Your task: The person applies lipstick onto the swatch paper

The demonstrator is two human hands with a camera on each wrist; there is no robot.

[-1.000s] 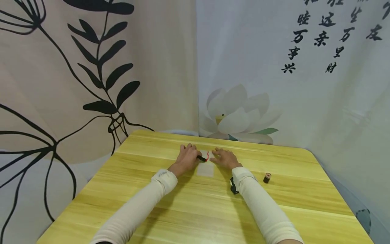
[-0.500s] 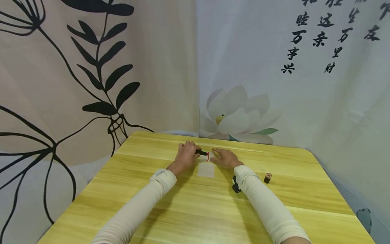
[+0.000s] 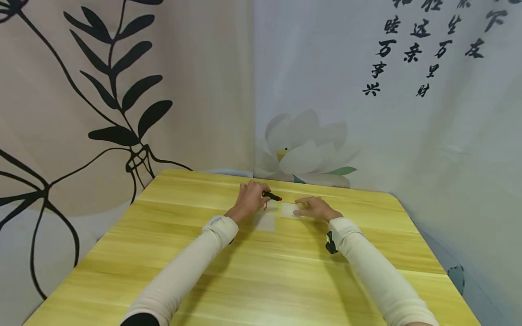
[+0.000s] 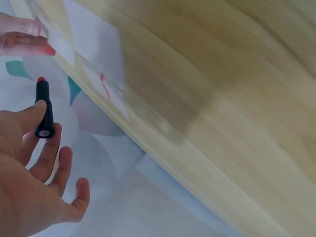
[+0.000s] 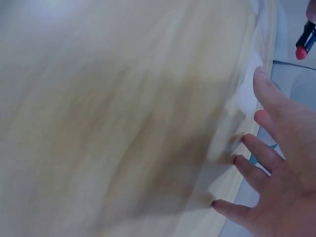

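Between thumb and fingers, my left hand (image 3: 249, 199) pinches a black-tubed lipstick (image 3: 272, 196) by its base, its red tip pointing right. In the left wrist view the lipstick (image 4: 44, 109) is above the table's far edge. A red streak (image 4: 104, 86) marks a white paper piece (image 4: 94, 79) below it. My right hand (image 3: 317, 208) is at another white paper piece (image 3: 287, 210), its thumb overlapping that piece. The right wrist view shows its fingers (image 5: 254, 170) spread and mostly straight, tips at the tabletop. One right fingertip (image 4: 48, 50) is reddish.
Another pale paper square (image 3: 265, 222) lies nearer me on the wooden table (image 3: 261, 280). A printed curtain (image 3: 212, 90) hangs close behind the table's far edge. The right sleeve (image 3: 375, 267) covers part of the table on that side.
My left hand has raised the lipstick off the streaked paper. My right hand has moved right, and a paper piece now shows beside it. The small dark cylinder at right is out of sight.
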